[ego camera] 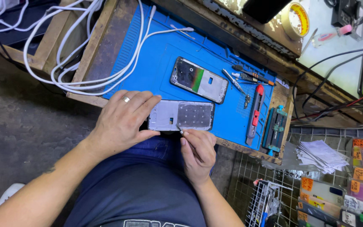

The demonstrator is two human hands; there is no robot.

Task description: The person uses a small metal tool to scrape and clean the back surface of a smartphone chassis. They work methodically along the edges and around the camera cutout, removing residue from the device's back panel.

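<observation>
Far left: a loose bundle of white cables (64, 63) spills over the wooden edge of the table (101, 50) and onto the blue work mat (156, 63).

Left hand (122, 120): we see it laid over the left end of a phone frame (183, 115), fingers spread flat along its top edge and thumb tucked under its lower edge, so the frame is pinned between them. A ring sits on 1 finger. The frame lies at the near edge of the mat, long side across, inner metal face up.

Right hand (198, 151): just below the frame's lower edge, fingers curled tight together, pinching a thin pointed tool (180, 131) whose tip touches the frame's bottom rim near the middle.

Above the frame, apart from it: a 2nd phone frame (199, 80), tilted, with a greenish patch in its centre.

Further right on the mat: tweezers (233, 80), a couple of small screwdrivers (253, 76), then a red-and-grey utility knife (255, 113) lying lengthwise. Just beside it, a teal clamp jig (275, 128) at the table's right edge.

Far right: a roll of tape (294, 19) up top, a stack of paper slips (320, 155), and a wire basket (269, 193) below.
</observation>
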